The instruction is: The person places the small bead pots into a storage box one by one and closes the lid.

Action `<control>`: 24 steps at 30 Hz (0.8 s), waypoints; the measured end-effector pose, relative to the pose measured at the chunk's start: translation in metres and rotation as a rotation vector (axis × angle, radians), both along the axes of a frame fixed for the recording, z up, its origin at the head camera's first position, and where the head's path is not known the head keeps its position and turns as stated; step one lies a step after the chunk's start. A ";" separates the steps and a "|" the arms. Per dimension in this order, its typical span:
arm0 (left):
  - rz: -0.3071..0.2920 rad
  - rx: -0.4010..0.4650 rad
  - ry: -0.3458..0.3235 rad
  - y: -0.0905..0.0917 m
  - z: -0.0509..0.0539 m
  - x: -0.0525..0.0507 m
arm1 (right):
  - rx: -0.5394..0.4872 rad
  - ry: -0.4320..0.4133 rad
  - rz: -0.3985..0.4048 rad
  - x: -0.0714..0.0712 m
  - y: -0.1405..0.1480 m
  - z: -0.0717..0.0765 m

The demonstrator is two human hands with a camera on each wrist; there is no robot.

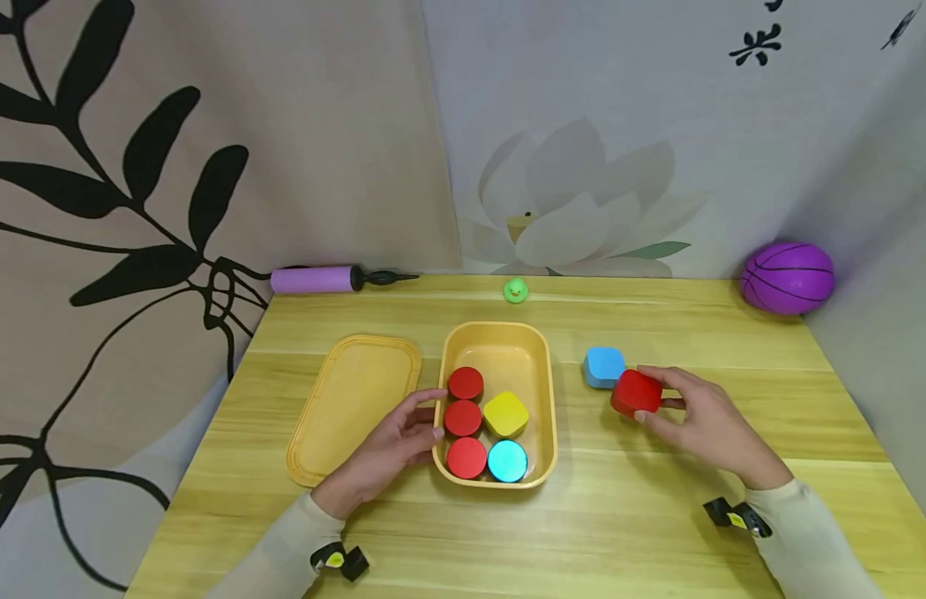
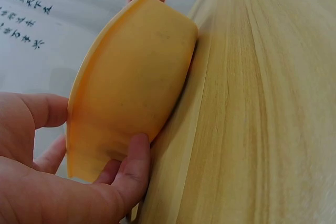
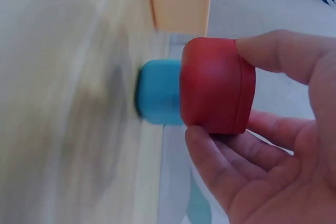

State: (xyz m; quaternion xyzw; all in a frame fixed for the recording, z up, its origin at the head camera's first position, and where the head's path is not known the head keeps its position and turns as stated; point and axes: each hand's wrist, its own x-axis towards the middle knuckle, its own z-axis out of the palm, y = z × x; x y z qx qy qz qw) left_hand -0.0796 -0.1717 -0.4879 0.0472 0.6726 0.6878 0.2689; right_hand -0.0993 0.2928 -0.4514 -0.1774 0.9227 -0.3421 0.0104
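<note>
Yellow box [image 1: 500, 353] largely filled, I'd judge: five blocks in, two left outside.
My right grip [image 1: 705, 428] pinches the red rounded block [image 1: 637, 393], lifted off the bench [image 1: 582, 532] to the right of the box; the blue rounded block [image 1: 604, 368] sits between it and the box. My left grip [image 1: 383, 453], fingers relaxed, touches the box's left side. Inside the box, three red round blocks [image 1: 463, 418] line the left; a yellow block [image 1: 506, 413] and cyan round block [image 1: 507, 462] fill its near right. The yellow lid [image 1: 365, 395] lies left of the box, off.
</note>
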 end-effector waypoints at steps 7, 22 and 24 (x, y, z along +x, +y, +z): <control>0.007 -0.013 0.006 0.001 0.000 0.001 | 0.019 0.055 0.047 -0.010 -0.019 0.015; 0.003 -0.012 0.020 0.001 -0.001 0.000 | -0.056 0.053 0.143 -0.039 -0.069 0.027; 0.001 -0.008 0.023 0.001 -0.001 0.000 | -0.064 0.055 0.160 -0.042 -0.080 0.028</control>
